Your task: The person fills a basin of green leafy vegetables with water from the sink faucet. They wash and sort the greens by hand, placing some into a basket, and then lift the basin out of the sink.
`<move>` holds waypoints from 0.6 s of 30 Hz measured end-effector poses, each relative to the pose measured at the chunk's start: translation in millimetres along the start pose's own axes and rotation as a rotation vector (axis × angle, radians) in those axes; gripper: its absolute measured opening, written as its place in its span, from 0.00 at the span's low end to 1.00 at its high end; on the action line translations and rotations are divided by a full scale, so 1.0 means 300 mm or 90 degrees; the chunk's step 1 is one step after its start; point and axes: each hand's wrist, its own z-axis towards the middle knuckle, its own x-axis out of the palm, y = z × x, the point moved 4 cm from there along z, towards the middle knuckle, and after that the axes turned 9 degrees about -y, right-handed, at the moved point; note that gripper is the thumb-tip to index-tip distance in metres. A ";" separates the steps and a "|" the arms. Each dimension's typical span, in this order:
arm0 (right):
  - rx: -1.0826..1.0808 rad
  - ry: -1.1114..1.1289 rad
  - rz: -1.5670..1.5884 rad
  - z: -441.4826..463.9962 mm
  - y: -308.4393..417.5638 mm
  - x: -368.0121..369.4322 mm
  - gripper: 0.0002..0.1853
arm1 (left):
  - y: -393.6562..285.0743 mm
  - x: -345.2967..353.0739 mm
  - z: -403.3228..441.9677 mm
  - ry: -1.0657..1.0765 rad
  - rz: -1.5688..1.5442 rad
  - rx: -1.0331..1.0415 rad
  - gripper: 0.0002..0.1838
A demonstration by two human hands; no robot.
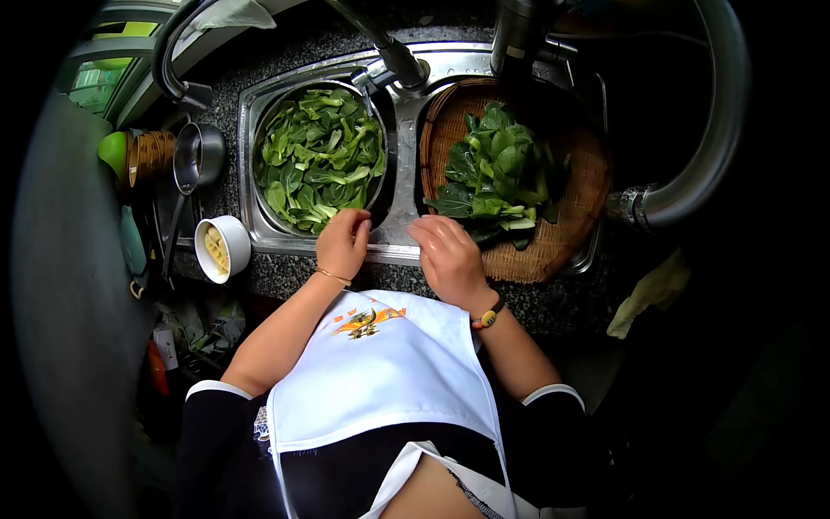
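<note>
My left hand [344, 244] is at the front rim of a round metal bowl [259, 195] in the left sink basin. Its fingers are curled together, and whatever they hold is too small to make out. Loose green leaves [322, 156] fill the bowl. My right hand [448, 258] is over the sink's front edge, left of a woven basket [519, 264], with its fingers bent and pressed together; nothing can be made out in them. A pile of leafy greens [497, 169] lies in the basket, which rests over the right basin.
Faucets [399, 62] rise behind the sink [402, 186]. On the left counter stand a white bowl [238, 232] with pale yellow pieces, a metal ladle [197, 156] and stacked brown bowls [149, 157]. A thick metal pipe [713, 147] curves at the right.
</note>
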 end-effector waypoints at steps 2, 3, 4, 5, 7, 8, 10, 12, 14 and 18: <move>-0.034 0.078 -0.044 -0.017 -0.014 0.123 0.12 | -0.004 -0.036 -0.005 -0.059 0.138 0.076 0.10; -0.056 0.099 -0.060 -0.024 -0.022 0.182 0.12 | 0.017 -0.021 0.014 -0.041 0.213 0.111 0.10; -0.102 0.136 -0.157 -0.027 -0.034 0.242 0.13 | 0.037 -0.009 0.037 -0.028 0.288 0.145 0.10; -0.148 0.174 -0.255 -0.030 -0.049 0.300 0.15 | 0.059 -0.013 0.057 -0.034 0.288 0.141 0.10; -0.185 0.205 -0.310 -0.003 -0.078 0.370 0.17 | 0.092 -0.005 0.075 0.027 0.333 0.188 0.11; -0.183 0.273 -0.355 0.014 -0.089 0.402 0.15 | 0.100 0.002 0.069 0.030 0.323 0.205 0.11; -0.161 0.385 -0.386 0.034 -0.128 0.472 0.15 | 0.109 0.005 0.062 -0.008 0.294 0.262 0.09; -0.146 0.529 -0.422 0.077 -0.125 0.490 0.18 | 0.112 0.001 0.064 -0.038 0.259 0.320 0.08; -0.098 0.703 -0.446 0.119 -0.127 0.507 0.21 | 0.120 -0.001 0.067 -0.020 0.225 0.344 0.08; -0.101 0.919 -0.545 0.170 -0.109 0.539 0.22 | 0.141 -0.002 0.087 0.007 0.168 0.390 0.08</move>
